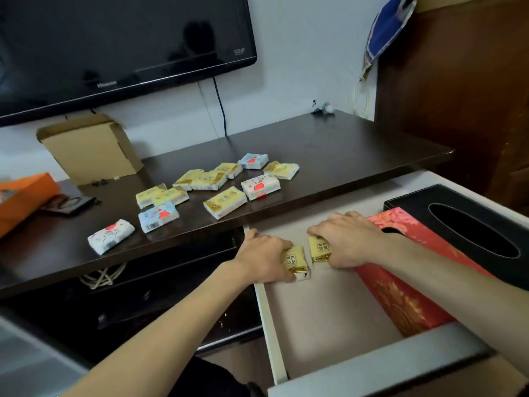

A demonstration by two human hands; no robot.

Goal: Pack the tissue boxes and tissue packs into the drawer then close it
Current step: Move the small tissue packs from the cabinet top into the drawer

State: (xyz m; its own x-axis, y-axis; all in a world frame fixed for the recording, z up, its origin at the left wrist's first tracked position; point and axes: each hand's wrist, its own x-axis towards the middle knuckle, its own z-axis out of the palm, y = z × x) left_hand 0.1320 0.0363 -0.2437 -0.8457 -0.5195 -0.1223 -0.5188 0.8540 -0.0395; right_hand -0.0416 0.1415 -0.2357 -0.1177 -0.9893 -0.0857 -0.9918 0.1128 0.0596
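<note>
A white drawer (270,325) stands pulled out toward the viewer, its pale floor bare across the near half, with open room between the front panel and the hands. Along its right side lies a red flowered tissue box (406,285), and beside that, against the right wall, a black tissue box (469,224) with an oval slot on top.

At the drawer's far left, two bare hands sit side by side. The left hand (263,257) curls its grip around a yellow tissue pack (296,262), hard against the left wall. The right hand (347,239) grips a second yellow pack (319,247); a thin gap separates the two packs. Both carry Chinese characters in a small box, too blurred to read for certain.

Beyond, a dark worktop (343,144) overhangs the drawer's back. Loose packs (226,200) lie scattered across its middle, yellow ones and white or blue ones with red marks; several sit close to the front edge. Further left stand an open cardboard box (91,150) and an orange box (20,196). On the wall hangs a black television (120,44) marked Hisense.
</note>
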